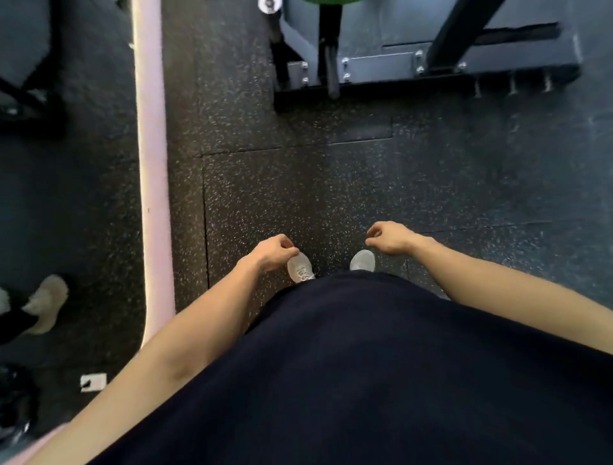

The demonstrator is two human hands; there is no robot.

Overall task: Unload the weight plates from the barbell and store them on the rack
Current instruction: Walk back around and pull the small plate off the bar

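I look straight down at the speckled black rubber floor. My left hand (272,254) hangs in front of my body with fingers loosely curled and holds nothing. My right hand (389,237) hangs the same way, empty. At the top edge a sliver of a green weight plate (306,2) shows above the rack's steel base (431,63), next to a silver barbell sleeve end (268,5). Both hands are well short of the rack, about a step away.
A pale pink strip (152,166) runs along the floor on the left. Another person's fuzzy shoes (46,303) stand at far left. Black equipment legs (23,99) sit upper left. My grey shoes (300,269) point toward the rack.
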